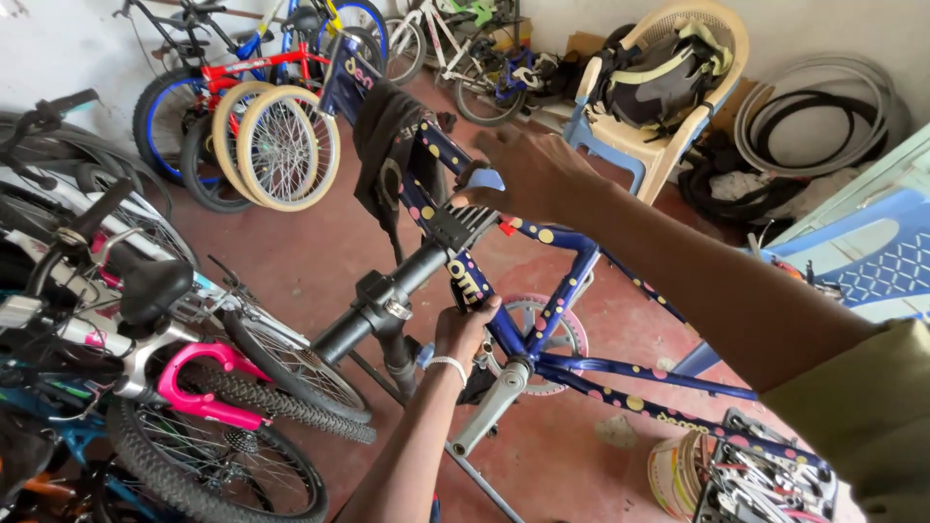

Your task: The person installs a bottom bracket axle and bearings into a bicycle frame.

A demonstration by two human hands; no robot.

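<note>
While left hand (pixel 465 329) grips blue frame (pixel 542 320), right hand (pixel 528 174) outstretched, fingers spread

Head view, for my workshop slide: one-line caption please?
Left hand grips a dotted blue bike frame clamped in a repair stand, right hand reaching over it.

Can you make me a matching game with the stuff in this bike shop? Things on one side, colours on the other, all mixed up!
Things:
1. Bike frame clamped in the repair stand
2. Plastic chair by the wall
3. Fork on the bike at the left
4. Crank arm below the left hand

Colours:
A. Pink
B. Silver
C. Dark blue with yellow and pink dots
D. Cream

Pairs: 1-C, 2-D, 3-A, 4-B
</note>
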